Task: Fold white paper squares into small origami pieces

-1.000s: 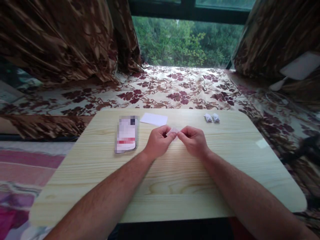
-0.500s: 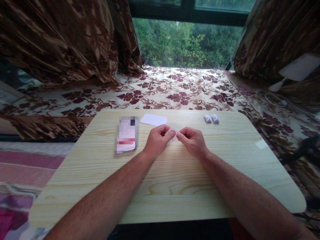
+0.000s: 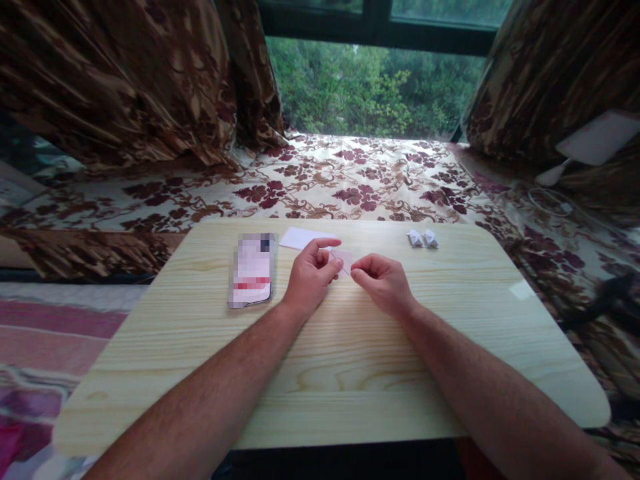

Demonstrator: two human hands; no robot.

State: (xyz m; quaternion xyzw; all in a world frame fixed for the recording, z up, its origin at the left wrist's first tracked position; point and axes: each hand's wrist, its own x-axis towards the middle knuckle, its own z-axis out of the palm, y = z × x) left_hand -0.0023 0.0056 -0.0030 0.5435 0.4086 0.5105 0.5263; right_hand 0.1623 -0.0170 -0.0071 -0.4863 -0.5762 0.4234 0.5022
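Observation:
Both hands meet over the middle of a pale wooden table. A small folded piece of pale paper sits between them. My left hand pinches it with thumb and lower fingers, its index finger stretched out above. My right hand is curled and pinches the paper's right edge. Just behind my left hand lies a white paper slip.
A phone lies on the table left of my hands. Two small folded white paper shapes sit at the far right of the table. Beyond the table are a flowered cloth, brown curtains and a window.
My left index finger has lifted and stretched out over the paper. The paper has turned slightly between my fingers. Both hands stay in the same place.

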